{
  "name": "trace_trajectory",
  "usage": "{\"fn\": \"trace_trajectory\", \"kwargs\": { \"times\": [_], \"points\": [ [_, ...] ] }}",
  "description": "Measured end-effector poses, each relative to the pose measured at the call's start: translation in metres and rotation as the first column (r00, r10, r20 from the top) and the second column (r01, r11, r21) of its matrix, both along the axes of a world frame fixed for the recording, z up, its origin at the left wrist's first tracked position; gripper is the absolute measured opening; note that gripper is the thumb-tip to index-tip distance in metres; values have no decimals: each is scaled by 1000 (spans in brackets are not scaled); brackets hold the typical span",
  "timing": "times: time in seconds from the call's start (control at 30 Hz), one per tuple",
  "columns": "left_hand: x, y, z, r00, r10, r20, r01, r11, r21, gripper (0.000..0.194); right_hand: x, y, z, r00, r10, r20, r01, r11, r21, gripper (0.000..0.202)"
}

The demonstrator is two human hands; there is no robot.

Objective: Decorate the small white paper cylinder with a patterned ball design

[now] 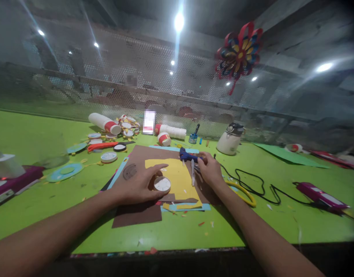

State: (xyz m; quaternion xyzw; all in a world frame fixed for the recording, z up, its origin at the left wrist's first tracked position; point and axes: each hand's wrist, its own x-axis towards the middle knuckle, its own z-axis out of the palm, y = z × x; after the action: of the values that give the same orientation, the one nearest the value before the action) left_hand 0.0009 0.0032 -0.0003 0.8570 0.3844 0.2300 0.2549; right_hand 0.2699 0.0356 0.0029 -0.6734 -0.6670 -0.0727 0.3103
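White round disc (162,185) sits over the yellow paper sheet (179,175) at mid-counter (90,238), left hand's (133,184) fingers curved round its rim, index raised, probably steadying it. Right hand's (212,171) fingers wrap the blue glue gun (187,155), likely for control.

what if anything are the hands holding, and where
The left hand holds a white disc by its left edge; the right hand holds a glue gun by its right end.
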Motion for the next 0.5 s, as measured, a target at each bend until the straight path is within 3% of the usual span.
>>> {"fn": "trace_trajectory", "kwargs": {
  "times": [0.3,0.5],
  "points": [
    [-4,3,-1,999,-12,33,14,999,-44,73,-16,-18,2,982,-27,188,63,980,-189,38],
    [-4,2,0,999,12,36,-9,997,-79,71,-30,-26,0,956,136,259,-66,963,-260,30]
  ]
}}
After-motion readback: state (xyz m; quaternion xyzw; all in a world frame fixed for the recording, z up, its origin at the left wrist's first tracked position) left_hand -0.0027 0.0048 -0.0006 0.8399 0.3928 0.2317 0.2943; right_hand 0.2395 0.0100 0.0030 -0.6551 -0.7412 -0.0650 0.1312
